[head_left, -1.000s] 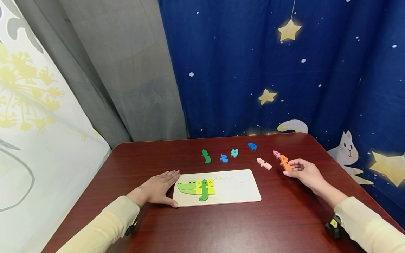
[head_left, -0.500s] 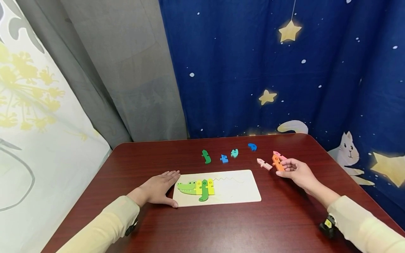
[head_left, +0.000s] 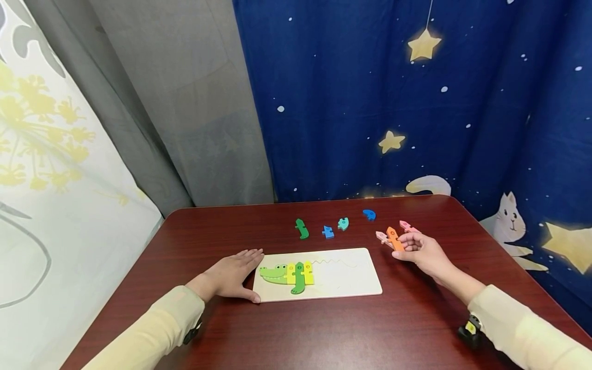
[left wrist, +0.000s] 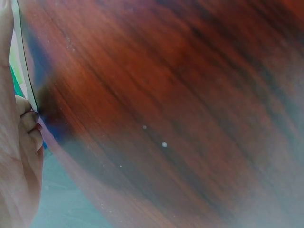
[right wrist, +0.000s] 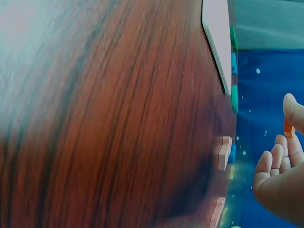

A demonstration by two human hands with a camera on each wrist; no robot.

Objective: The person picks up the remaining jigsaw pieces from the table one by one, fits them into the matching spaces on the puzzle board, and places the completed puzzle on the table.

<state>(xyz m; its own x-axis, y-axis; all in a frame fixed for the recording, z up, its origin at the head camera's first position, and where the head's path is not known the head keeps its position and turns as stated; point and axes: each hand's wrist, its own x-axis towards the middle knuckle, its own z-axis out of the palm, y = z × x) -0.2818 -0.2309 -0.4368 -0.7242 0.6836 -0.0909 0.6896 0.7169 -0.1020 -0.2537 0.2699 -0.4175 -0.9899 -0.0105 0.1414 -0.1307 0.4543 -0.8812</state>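
My right hand (head_left: 426,253) pinches an orange puzzle piece (head_left: 394,239) between thumb and fingers, above the table to the right of the pale wooden board (head_left: 342,277). The right wrist view shows the orange piece's end under the thumb, raised off the tabletop. On the board's left part lie a light-green crocodile head (head_left: 274,275), two yellow pieces and a green leg piece (head_left: 299,280), joined in a row. My left hand (head_left: 233,275) rests at the board's left edge with fingers extended. In the left wrist view that hand (left wrist: 19,142) is only partly visible.
A pale pink piece (head_left: 382,238) lies partly behind the orange one, and a pink piece (head_left: 408,226) is behind my right hand. Farther back are a dark-green piece (head_left: 301,228), blue piece (head_left: 328,232), teal piece (head_left: 343,223) and darker blue piece (head_left: 369,215). Curtains hang behind.
My right hand has moved left with the orange piece, away from the pink piece and across in front of the pale pink one. My left hand and the board have stayed put.
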